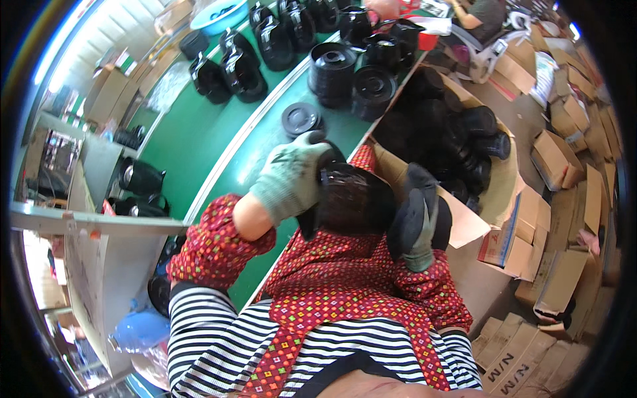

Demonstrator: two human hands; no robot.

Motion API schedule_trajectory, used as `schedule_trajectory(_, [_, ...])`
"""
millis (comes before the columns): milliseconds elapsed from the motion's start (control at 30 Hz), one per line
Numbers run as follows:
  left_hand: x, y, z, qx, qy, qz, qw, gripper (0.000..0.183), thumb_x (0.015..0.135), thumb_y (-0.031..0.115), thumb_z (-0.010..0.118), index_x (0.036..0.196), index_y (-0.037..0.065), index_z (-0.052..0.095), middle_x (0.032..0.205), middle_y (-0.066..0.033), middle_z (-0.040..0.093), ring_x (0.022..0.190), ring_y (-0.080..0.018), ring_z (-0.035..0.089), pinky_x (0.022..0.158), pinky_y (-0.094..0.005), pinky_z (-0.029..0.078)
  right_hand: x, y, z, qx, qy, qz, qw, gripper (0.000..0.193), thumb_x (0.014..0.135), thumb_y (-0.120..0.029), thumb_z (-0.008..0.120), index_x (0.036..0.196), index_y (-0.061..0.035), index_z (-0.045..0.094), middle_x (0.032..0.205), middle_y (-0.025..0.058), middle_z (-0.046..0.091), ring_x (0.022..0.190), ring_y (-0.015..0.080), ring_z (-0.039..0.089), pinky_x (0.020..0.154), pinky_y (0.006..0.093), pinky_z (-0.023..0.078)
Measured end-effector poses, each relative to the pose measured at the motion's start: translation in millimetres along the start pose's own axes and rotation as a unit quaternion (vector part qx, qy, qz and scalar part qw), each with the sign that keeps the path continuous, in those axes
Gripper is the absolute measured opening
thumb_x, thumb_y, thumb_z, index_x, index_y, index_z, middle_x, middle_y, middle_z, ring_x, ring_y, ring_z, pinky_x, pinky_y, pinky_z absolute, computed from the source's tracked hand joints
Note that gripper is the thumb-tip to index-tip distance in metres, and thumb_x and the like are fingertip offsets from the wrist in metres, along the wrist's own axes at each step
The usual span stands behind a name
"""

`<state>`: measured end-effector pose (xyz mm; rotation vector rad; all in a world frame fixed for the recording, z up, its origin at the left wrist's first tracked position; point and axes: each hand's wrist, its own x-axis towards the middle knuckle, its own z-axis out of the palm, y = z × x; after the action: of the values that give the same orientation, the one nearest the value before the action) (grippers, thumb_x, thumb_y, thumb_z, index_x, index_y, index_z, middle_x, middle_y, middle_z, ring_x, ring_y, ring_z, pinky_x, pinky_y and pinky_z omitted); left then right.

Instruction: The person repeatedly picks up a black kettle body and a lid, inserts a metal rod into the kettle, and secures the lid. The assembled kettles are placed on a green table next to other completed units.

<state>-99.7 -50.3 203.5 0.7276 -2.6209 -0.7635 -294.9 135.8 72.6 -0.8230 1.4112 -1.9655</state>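
Over my lap I hold a glossy black jug-shaped housing (355,199), tipped on its side. My left hand (292,172), in a pale green work glove, is closed round its left end; the fingertips are partly hidden behind black plastic. At the right end my right hand (418,222), in a glove with a dark coating, closes on the housing's rim, slightly blurred. A black round part lies partly behind that hand, and I cannot make out whether it belongs to the housing. Just beyond my left hand a black round lid (302,119) lies on the green conveyor belt (255,156).
Stacked black round parts (332,69) stand farther along the belt. Several glossy black housings (242,69) line the far side. To my right sits an open carton (501,189) full of black parts. Cardboard boxes (557,159) cover the floor beyond, and another person (481,20) sits at the back.
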Motion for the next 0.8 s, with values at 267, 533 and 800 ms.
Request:
schedule_trajectory(267, [-6,6,-18,-0.411,-0.124,-0.055,0.901,0.089,0.087,-0.004,0.077,0.165,0.005,0.034,0.165,-0.0135,0.044,0.149,-0.03,0.047,0.113,-0.0445,0.05,22,-86,22,-0.328,-0.326,-0.215,0.86,0.097,0.062,-0.02,0.096,0.152,-0.0161,0.058,0.153,0.0198,0.052,0.141,0.0421,0.051,0.118,0.0517,0.041])
schedule_trajectory(533, [-19,10,6,-0.046,-0.123,0.168,0.977,0.09,0.061,0.025,0.101,0.144,0.018,0.065,0.172,-0.0353,0.015,0.158,-0.0552,0.021,0.124,-0.056,0.031,26,-106,-2,-0.388,-0.346,-0.166,0.838,0.079,0.064,-0.017,0.094,0.139,-0.0221,0.068,0.154,0.026,0.049,0.135,0.0455,0.055,0.112,0.0506,0.046])
schedule_trajectory(800, [-14,14,33,-0.129,-0.093,0.19,0.969,0.07,0.062,0.024,0.097,0.128,0.016,0.075,0.167,-0.0359,0.022,0.153,-0.0566,0.03,0.124,-0.0569,0.033,20,-116,2,-0.466,-0.365,-0.205,0.78,0.065,0.07,-0.016,0.089,0.132,-0.0168,0.069,0.15,0.0343,0.048,0.129,0.0505,0.058,0.107,0.0555,0.049])
